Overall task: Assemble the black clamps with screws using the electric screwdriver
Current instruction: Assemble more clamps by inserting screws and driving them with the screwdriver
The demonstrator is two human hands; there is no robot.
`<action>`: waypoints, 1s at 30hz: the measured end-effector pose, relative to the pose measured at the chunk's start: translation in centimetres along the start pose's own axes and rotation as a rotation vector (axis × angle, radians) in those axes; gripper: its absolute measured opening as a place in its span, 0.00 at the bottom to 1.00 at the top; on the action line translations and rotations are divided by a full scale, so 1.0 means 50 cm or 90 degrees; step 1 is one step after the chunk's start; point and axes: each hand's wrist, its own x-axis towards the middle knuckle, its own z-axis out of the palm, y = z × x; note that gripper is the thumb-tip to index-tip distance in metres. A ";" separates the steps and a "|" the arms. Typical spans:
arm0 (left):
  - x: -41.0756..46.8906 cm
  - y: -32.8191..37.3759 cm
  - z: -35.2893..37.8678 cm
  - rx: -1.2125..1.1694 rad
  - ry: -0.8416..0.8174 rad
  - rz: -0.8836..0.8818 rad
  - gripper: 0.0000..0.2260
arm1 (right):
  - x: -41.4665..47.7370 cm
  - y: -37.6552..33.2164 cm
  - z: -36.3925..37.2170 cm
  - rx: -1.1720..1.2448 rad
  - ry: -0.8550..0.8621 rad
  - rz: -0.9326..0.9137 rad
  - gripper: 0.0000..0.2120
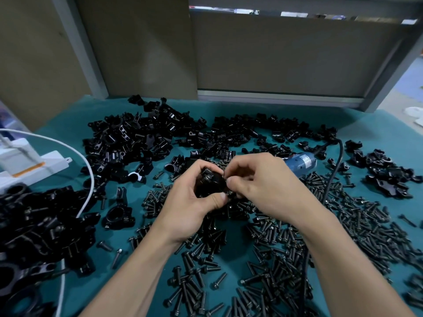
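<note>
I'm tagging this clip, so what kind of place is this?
Probably a factory or workshop assembly bench: heaps of black clamps and loose screws cover a teal mat, and a corded blue electric screwdriver lies among them.

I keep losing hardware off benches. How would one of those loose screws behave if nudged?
A screw probably rolls in a curve: its head is wider than its shank. It looks like dark metal, so likely stiff and dense. The green mat may slow it.
</note>
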 end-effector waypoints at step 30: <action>-0.020 0.024 0.005 -0.033 -0.007 -0.109 0.10 | 0.005 0.027 -0.011 -0.029 -0.029 -0.072 0.13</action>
